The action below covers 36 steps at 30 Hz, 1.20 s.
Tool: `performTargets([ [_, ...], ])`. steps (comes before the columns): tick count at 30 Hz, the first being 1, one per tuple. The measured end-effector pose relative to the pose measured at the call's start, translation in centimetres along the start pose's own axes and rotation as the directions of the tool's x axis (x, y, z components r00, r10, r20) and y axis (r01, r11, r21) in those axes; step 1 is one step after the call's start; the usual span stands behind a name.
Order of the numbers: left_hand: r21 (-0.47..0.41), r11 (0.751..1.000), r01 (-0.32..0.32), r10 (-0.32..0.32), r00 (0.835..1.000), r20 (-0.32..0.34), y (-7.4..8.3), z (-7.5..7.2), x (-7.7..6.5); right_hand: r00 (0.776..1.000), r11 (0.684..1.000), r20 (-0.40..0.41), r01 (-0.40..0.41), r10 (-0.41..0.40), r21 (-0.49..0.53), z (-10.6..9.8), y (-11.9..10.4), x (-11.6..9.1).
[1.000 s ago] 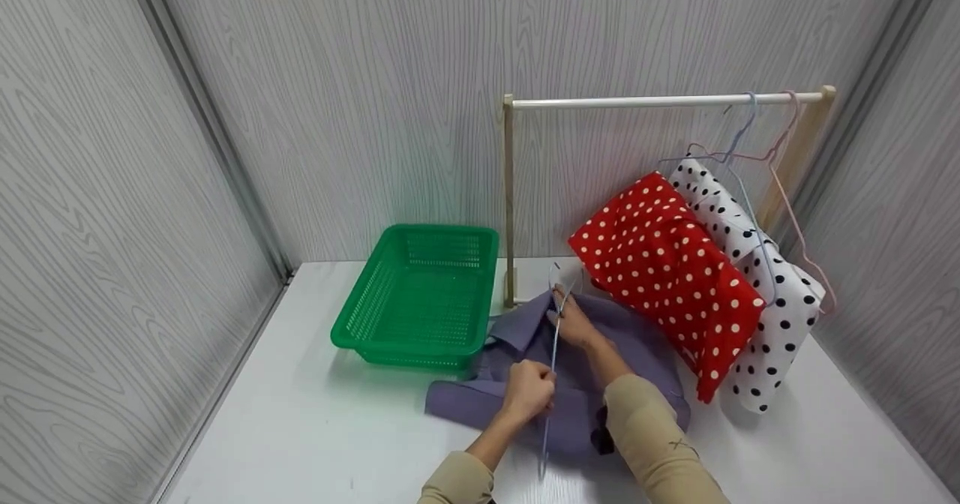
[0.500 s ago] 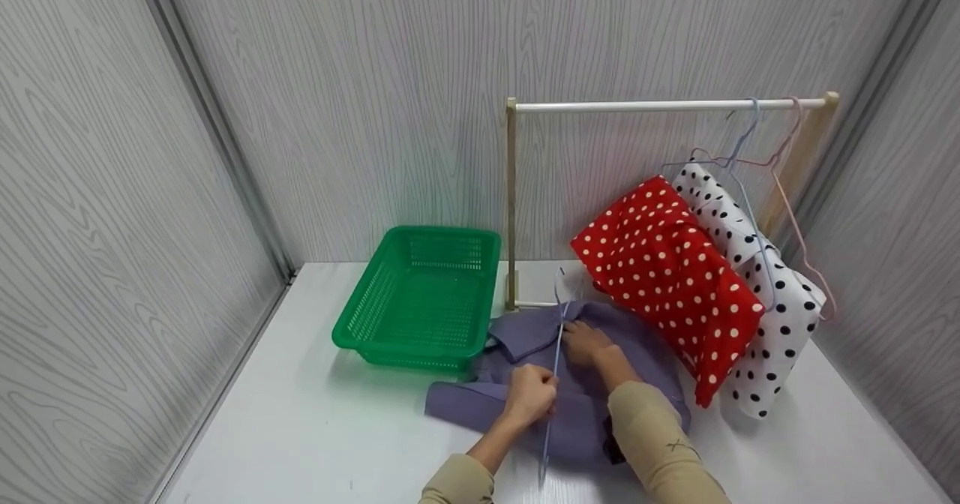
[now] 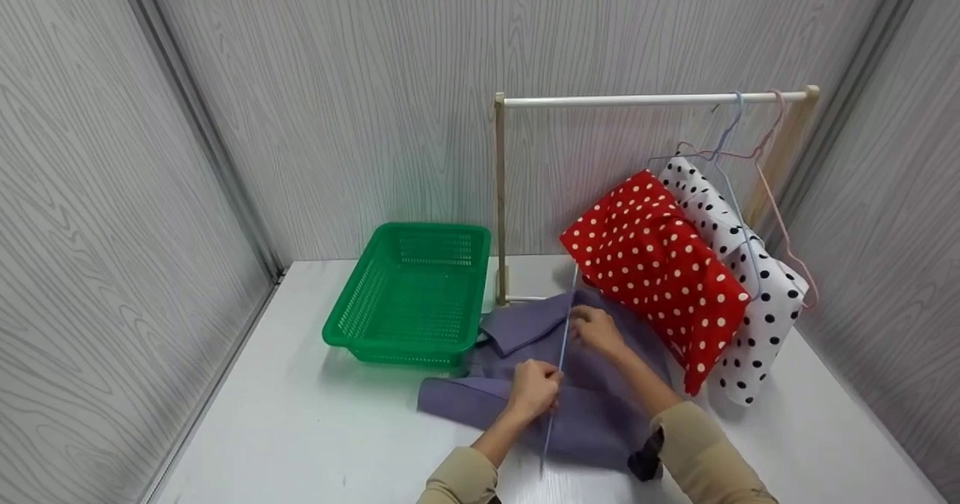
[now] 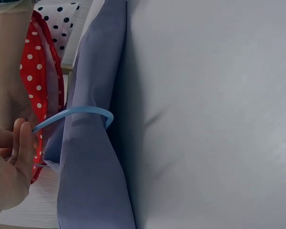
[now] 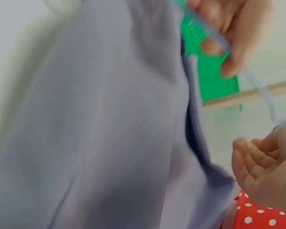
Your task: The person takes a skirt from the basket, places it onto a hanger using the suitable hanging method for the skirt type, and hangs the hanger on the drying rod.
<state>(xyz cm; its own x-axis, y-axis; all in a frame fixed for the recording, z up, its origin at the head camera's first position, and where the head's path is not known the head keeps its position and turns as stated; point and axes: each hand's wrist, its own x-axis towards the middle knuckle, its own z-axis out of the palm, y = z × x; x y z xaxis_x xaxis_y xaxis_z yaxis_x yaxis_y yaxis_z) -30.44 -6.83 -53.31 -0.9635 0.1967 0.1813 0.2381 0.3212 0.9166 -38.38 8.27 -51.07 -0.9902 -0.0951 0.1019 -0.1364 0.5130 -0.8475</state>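
A light blue clothes hanger (image 3: pixel 562 354) stands edge-on over a purple garment (image 3: pixel 600 414) spread on the table. My left hand (image 3: pixel 534 390) pinches the hanger partway along, with the rounded end of the hanger (image 4: pixel 93 109) reaching over the garment's edge in the left wrist view. Farther up, my right hand (image 3: pixel 598 330) has its fingertips right at the hanger, above a folded flap of the garment. Its fingers look loosely bent in the right wrist view, the thumb is hidden, and I cannot tell whether it grips the hanger.
A green plastic basket (image 3: pixel 480 286) stands left of the garment. Behind, a clothes rack (image 3: pixel 600 101) bears a blue hanger (image 3: pixel 727 133) and a pink hanger (image 3: pixel 776 204), beside red (image 3: pixel 645 249) and white (image 3: pixel 761 339) polka-dot cloths. A dark object (image 3: pixel 645 459) sits by the right sleeve.
My right hand has gone from the garment's flap, down over the cloth, then back up to the hanger. The hanger has turned and its hook no longer shows. The left hand keeps its place.
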Motion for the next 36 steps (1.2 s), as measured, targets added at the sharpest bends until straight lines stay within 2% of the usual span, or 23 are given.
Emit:
performTargets([
  [3, -0.028, 1.000, 0.014, -0.014, 1.000, 0.006, -0.2, 0.4, 0.3, 0.996, 0.970, 0.013, -0.085, 0.084, 0.226, -0.5, -0.9, -0.9],
  [6, -0.026, 1.000, 0.015, -0.014, 0.999, 0.037, -0.2, 0.5, 0.5, 0.991, 0.932, 0.051, -0.130, 0.120, 0.338, -0.7, -1.4, -1.4],
  [8, 0.022, 1.000, -0.008, 0.007, 0.997, 0.071, -0.3, 0.5, 0.6, 0.988, 0.926, 0.065, -0.154, 0.140, 0.346, -0.8, -1.6, -1.6],
  [10, 0.127, 0.989, -0.071, 0.059, 0.994, 0.097, -0.3, 0.4, 0.9, 0.987, 0.942, 0.025, -0.161, 0.160, 0.295, -1.0, -1.6, -1.7],
  [12, 0.274, 0.950, -0.151, 0.130, 0.987, 0.094, -0.4, 0.0, 1.2, 0.985, 0.965, -0.055, -0.150, 0.165, 0.215, -1.1, -1.7, -1.5],
  [13, 0.367, 0.909, -0.198, 0.180, 0.980, 0.083, -0.5, -0.2, 1.5, 0.981, 0.976, -0.107, -0.143, 0.161, 0.162, -1.2, -1.7, -1.4],
  [14, 0.471, 0.850, -0.235, 0.230, 0.971, 0.069, -0.7, -0.5, 1.8, 0.975, 0.984, -0.160, -0.141, 0.158, 0.109, -1.3, -1.8, -1.3],
  [15, 0.574, 0.775, -0.264, 0.284, 0.957, 0.056, -0.9, -0.8, 2.1, 0.968, 0.988, -0.199, -0.143, 0.153, 0.065, -1.5, -1.9, -1.2],
  [16, 0.665, 0.693, -0.277, 0.327, 0.944, 0.053, -1.2, -1.2, 2.3, 0.963, 0.989, -0.225, -0.147, 0.150, 0.028, -1.6, -2.0, -1.0],
  [19, 0.874, 0.406, -0.267, 0.445, 0.893, 0.066, -2.3, -2.3, 3.3, 0.958, 0.985, -0.256, -0.155, 0.132, -0.072, -1.8, -2.3, -0.7],
  [20, 0.913, 0.324, -0.248, 0.460, 0.884, 0.077, -2.6, -2.6, 3.6, 0.959, 0.983, -0.254, -0.157, 0.129, -0.092, -1.8, -2.4, -0.7],
  [21, 0.938, 0.258, -0.231, 0.460, 0.883, 0.091, -2.9, -2.9, 3.9, 0.960, 0.981, -0.251, -0.159, 0.128, -0.107, -1.7, -2.4, -0.7],
  [22, 0.954, 0.209, -0.217, 0.449, 0.888, 0.103, -3.2, -3.1, 4.2, 0.960, 0.979, -0.251, -0.157, 0.121, -0.127, -1.7, -2.4, -0.7],
  [23, 0.964, 0.172, -0.204, 0.421, 0.900, 0.115, -3.4, -3.3, 4.5, 0.962, 0.978, -0.250, -0.152, 0.113, -0.142, -1.6, -2.4, -0.7],
  [25, 0.974, 0.118, -0.195, 0.340, 0.929, 0.145, -3.8, -3.6, 5.0, 0.963, 0.977, -0.249, -0.142, 0.100, -0.157, -1.5, -2.3, -0.8],
  [27, 0.974, 0.086, -0.209, 0.260, 0.949, 0.180, -4.0, -3.7, 5.3, 0.964, 0.977, -0.250, -0.135, 0.091, -0.165, -1.3, -2.2, -0.9],
  [29, 0.972, 0.066, -0.226, 0.214, 0.955, 0.207, -4.3, -3.8, 5.5, 0.964, 0.977, -0.251, -0.129, 0.084, -0.168, -1.2, -2.1, -1.0],
  [31, 0.971, 0.057, -0.231, 0.215, 0.953, 0.214, -4.6, -3.8, 5.6, 0.965, 0.978, -0.251, -0.128, 0.084, -0.165, -1.1, -1.9, -1.1],
  [32, 0.972, 0.063, -0.225, 0.227, 0.952, 0.205, -4.6, -3.9, 5.6, 0.964, 0.978, -0.253, -0.128, 0.083, -0.166, -1.1, -1.8, -1.2],
  [33, 0.975, 0.079, -0.209, 0.245, 0.952, 0.184, -4.7, -3.9, 5.7, 0.964, 0.978, -0.255, -0.125, 0.080, -0.167, -1.1, -1.8, -1.2],
  [34, 0.977, 0.107, -0.186, 0.275, 0.950, 0.151, -4.7, -4.0, 5.8, 0.963, 0.978, -0.259, -0.126, 0.080, -0.166, -1.1, -1.7, -1.2],
  [35, 0.976, 0.151, -0.158, 0.301, 0.948, 0.106, -4.6, -4.0, 5.9, 0.962, 0.978, -0.262, -0.127, 0.081, -0.164, -1.1, -1.6, -1.3],
  [36, 0.969, 0.215, -0.125, 0.319, 0.946, 0.052, -4.3, -4.1, 6.1, 0.961, 0.979, -0.264, -0.127, 0.081, -0.161, -1.1, -1.5, -1.3],
])
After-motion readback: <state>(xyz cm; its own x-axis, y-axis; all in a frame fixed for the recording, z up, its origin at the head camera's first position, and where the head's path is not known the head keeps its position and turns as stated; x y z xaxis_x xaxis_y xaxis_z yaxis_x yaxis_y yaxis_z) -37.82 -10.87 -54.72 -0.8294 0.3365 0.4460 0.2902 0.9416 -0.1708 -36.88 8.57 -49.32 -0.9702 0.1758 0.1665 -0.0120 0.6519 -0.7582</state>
